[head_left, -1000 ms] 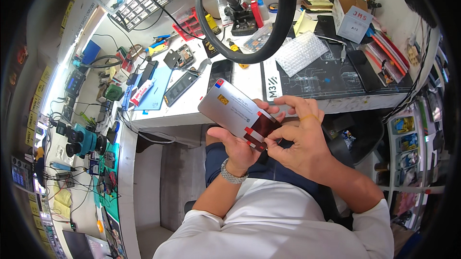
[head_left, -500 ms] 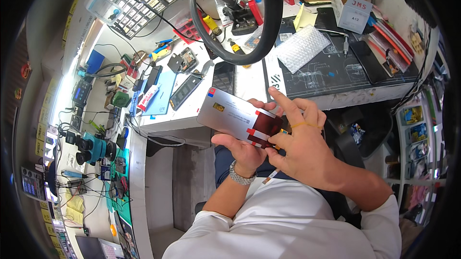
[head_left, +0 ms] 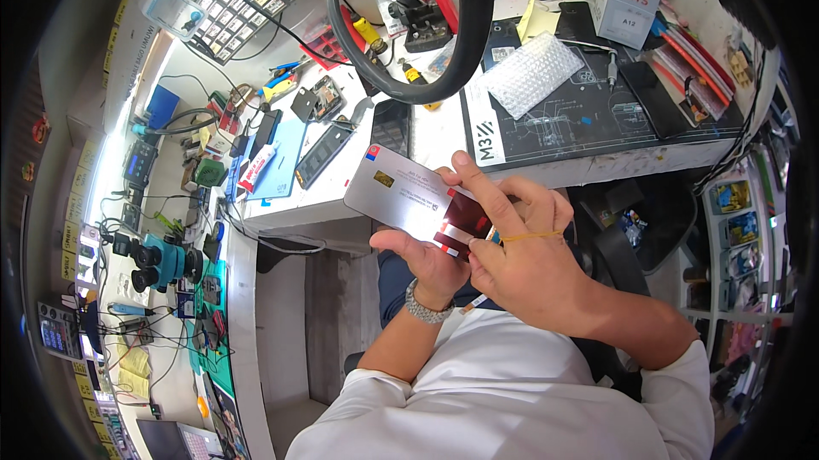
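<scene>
A silver-backed phone display panel (head_left: 394, 189) is tilted in front of me, with a small gold patch near its upper left. Cradling it from below, my left hand (head_left: 433, 274) has its thumb stretched along the near edge and its other fingers partly hidden behind. Shiny dark red film (head_left: 467, 209) with brighter red strips covers the panel's right end. There my right hand (head_left: 536, 266) pinches the film's near edge between thumb and a finger, while its index finger extends over the panel. A yellow rubber band (head_left: 533, 236) is looped round its fingers.
A black ring-shaped lamp (head_left: 409, 95) hangs over the bench. Beyond the panel lie a dark phone (head_left: 392, 127), an opened phone (head_left: 325, 155), bubble wrap (head_left: 533, 76) and a black mat (head_left: 554, 129). A teal microscope (head_left: 166, 260) stands at the left.
The view has shifted slightly. The red strips that stuck up across the panel's right end now lie differently, and my right fingers have moved a little over the film.
</scene>
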{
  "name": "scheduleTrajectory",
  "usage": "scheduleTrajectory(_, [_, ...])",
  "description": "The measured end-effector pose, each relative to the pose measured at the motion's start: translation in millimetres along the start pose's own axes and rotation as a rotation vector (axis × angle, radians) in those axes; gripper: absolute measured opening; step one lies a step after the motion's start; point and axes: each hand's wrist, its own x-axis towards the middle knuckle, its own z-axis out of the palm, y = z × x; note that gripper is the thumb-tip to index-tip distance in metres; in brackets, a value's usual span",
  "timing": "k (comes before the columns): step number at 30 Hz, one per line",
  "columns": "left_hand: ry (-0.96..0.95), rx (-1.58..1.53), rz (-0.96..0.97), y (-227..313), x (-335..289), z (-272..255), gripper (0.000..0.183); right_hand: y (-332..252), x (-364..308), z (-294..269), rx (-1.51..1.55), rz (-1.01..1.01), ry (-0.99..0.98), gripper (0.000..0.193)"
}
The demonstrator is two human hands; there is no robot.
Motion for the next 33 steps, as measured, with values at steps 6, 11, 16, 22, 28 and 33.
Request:
scheduleTrajectory(6, [0.038,0.045,-0.013,3,1,8,0.122,-1,0,0,-0.001,-0.019,-0.019,0.021])
scheduleTrajectory(11, [-0.076,-0.173,0.010,-13,1,-20,0.125,-1,-1,-1,0.022,-0.018,-0.046,0.017])
scheduleTrajectory(16, [-0.068,-0.192,-0.030,-14,0,-22,0.129,-1,-1,-2,0.022,-0.026,-0.036,0.015])
scheduleTrajectory(22, [0.089,-0.086,-0.077,1,-2,5,0.131,0,-1,-3,0.067,-0.011,-0.051,0.016])
scheduleTrajectory(28, [-0.196,-0.360,-0.037,4,4,-7,0.133,2,3,-7,0.200,0.053,-0.080,0.011])
scheduleTrajectory(33, [0.112,-0.074,-0.131,7,-4,1,0.134,2,2,-5,0.221,0.045,-0.078,0.009])
